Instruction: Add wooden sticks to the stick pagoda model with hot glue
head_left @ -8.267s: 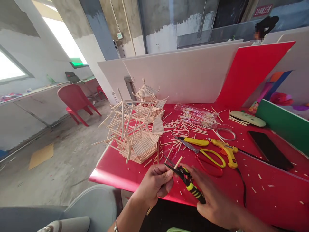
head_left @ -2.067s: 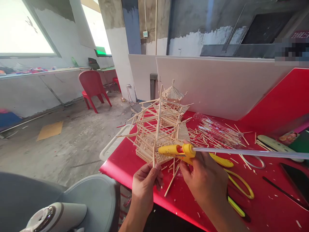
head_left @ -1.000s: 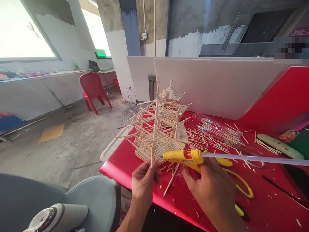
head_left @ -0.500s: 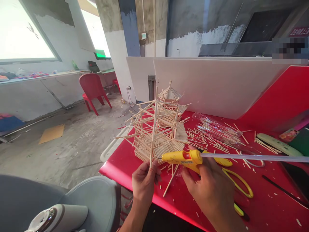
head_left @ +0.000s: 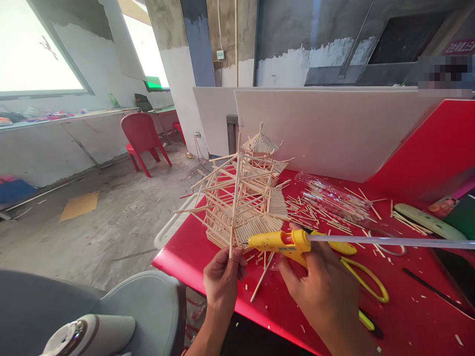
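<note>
At a red table (head_left: 411,321), pinching a stick (head_left: 234,212) in the left hand (head_left: 222,279), gripping a glue gun (head_left: 274,241) in the right hand (head_left: 322,284). Apparently gluing; next probably needing steadiness.

Two hands (head_left: 221,277) (head_left: 319,284), one glue gun (head_left: 269,241), one clear glue stick (head_left: 389,241), one plastic bag (head_left: 330,198), one oval case (head_left: 423,221), one white bottle (head_left: 104,330) are being counted. Loose sticks (head_left: 309,213) are being logged as dozens.
</note>
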`<move>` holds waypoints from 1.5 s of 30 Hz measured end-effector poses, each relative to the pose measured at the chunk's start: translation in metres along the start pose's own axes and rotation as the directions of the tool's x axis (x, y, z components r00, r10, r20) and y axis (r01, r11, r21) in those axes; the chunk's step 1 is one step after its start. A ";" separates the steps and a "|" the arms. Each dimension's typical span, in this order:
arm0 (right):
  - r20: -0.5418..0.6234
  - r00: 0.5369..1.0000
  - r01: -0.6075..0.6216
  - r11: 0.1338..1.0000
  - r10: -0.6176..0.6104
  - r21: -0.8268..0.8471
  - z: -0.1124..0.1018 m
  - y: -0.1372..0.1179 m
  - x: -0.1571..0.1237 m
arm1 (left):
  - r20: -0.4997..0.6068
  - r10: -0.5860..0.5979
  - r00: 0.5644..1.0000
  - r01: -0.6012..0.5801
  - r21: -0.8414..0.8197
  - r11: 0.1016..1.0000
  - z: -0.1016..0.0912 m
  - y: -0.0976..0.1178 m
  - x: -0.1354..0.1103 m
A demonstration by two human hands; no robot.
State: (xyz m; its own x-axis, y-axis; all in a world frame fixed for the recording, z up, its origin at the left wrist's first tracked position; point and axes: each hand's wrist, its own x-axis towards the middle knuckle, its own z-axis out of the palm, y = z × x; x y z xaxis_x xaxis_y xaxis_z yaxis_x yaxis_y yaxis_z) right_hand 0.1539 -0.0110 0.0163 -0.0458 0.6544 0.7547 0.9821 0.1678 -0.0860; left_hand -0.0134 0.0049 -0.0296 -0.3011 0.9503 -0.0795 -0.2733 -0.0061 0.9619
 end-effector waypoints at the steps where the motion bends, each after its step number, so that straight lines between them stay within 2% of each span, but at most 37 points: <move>1: -0.002 1.000 -0.003 1.000 0.003 0.000 0.000 0.000 0.000 | 0.008 0.005 1.000 -0.005 -0.001 1.000 0.000 0.001 -0.001; 6: -0.005 1.000 -0.003 1.000 0.003 0.002 0.002 0.002 -0.001 | 0.030 -0.019 0.999 0.020 -0.048 0.999 -0.003 0.006 -0.007; 10: 0.009 1.000 -0.012 1.000 0.011 0.009 0.003 0.002 -0.002 | 0.065 0.007 0.998 0.000 -0.109 0.994 -0.004 0.005 -0.009; 27: -0.007 1.000 0.009 1.000 -0.009 0.017 0.009 0.004 -0.005 | 0.089 0.049 0.995 -0.041 -0.080 0.996 -0.001 0.001 -0.003; 45: -0.009 1.000 0.001 1.000 -0.001 0.016 0.010 0.003 -0.007 | 0.089 0.033 0.995 -0.025 -0.088 0.996 -0.002 -0.002 -0.003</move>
State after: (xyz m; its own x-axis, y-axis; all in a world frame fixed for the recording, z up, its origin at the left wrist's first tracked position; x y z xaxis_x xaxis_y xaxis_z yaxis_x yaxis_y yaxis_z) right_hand 0.1551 -0.0073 0.0043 -0.0447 0.6474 0.7609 0.9790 0.1802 -0.0958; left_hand -0.0138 0.0015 -0.0317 -0.2271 0.9736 -0.0242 -0.3451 -0.0573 0.9368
